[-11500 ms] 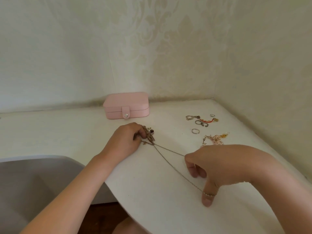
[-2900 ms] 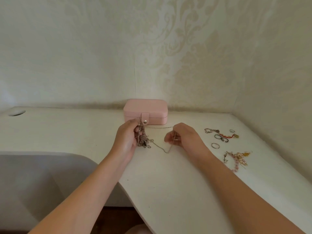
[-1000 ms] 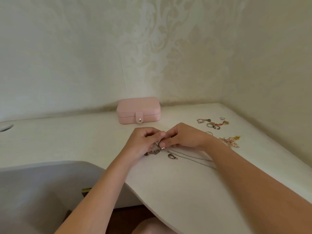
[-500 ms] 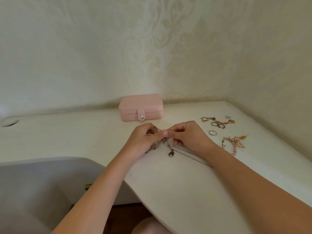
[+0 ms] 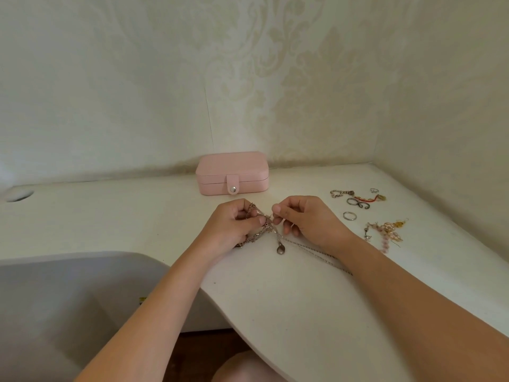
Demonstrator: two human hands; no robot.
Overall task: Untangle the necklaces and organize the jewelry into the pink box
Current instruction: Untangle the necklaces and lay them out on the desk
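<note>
Near the middle of the desk (image 5: 124,216), in front of the closed pink box (image 5: 232,172), the left hand (image 5: 230,226) grips the tangled necklaces (image 5: 264,230) and the right hand (image 5: 309,219) pinches at the same tangle. The chains look light, limp and snag-prone, so they are best teased apart close to the knot, never yanked.

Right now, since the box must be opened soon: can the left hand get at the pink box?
Probably yes: nothing lies between the left hand and the closed pink box. But it grips the tangled necklaces, shared with the right hand, so it must let go first.
</note>
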